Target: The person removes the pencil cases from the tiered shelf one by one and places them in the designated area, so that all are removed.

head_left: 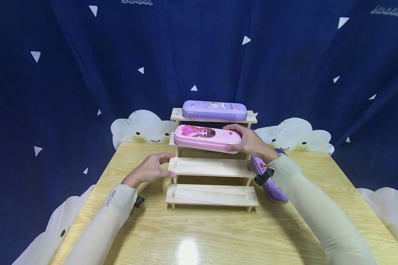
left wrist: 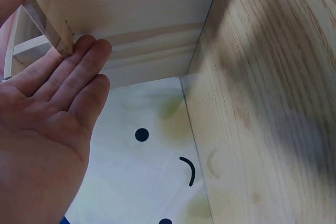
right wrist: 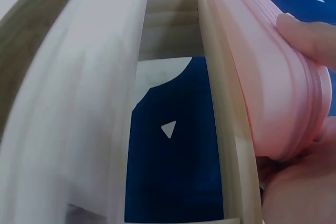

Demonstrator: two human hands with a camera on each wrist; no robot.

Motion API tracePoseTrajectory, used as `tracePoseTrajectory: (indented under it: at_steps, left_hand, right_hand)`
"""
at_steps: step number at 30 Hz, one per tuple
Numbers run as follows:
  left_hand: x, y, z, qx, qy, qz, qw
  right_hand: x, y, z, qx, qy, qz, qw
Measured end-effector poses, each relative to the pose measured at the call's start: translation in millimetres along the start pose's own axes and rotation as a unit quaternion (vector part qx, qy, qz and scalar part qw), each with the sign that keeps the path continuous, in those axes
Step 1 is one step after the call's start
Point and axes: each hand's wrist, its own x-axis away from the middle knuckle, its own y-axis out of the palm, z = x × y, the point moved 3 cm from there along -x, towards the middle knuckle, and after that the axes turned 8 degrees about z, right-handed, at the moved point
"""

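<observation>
A stepped wooden display rack [head_left: 212, 167] stands on the table. My right hand [head_left: 252, 143] grips the right end of a pink pencil case [head_left: 199, 138] with a doll-like girl printed on its lid. That case lies along the second step from the top; the right wrist view shows its pink side [right wrist: 257, 61] against the step's wooden edge, thumb on its zipped rim. At the left end of the step below, my left hand [head_left: 150, 170] holds the rack between thumb and fingers. From beneath, the left wrist view shows the fingers [left wrist: 79, 74] behind a wooden leg.
On the top step lies a lilac pencil case [head_left: 215, 110] with a cartoon rabbit. A purple pencil case [head_left: 273, 191] leans or lies at the rack's right side, partly hidden by my right forearm. Behind the wooden table [head_left: 136, 235] hangs a dark blue curtain [head_left: 199, 55] with clouds.
</observation>
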Motion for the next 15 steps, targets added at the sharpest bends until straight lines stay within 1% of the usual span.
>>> tracePoseTrajectory:
  at_steps: [4, 9, 15]
  left_hand:
    - [0.2, 0.1, -0.2, -0.005, -0.001, -0.001, 1.0000]
    - [0.3, -0.9, -0.3, -0.009, -0.003, 0.001, 1.0000]
    - [0.0, -0.6, -0.3, -0.014, 0.003, -0.001, 0.9999]
  right_hand:
    - [4.7, 1, -3, -0.010, 0.006, 0.016, 0.9998]
    - [9.6, 1, -7, -0.016, 0.000, 0.031, 0.9994]
    - [18.4, 1, -12, -0.028, 0.000, 0.046, 0.9986]
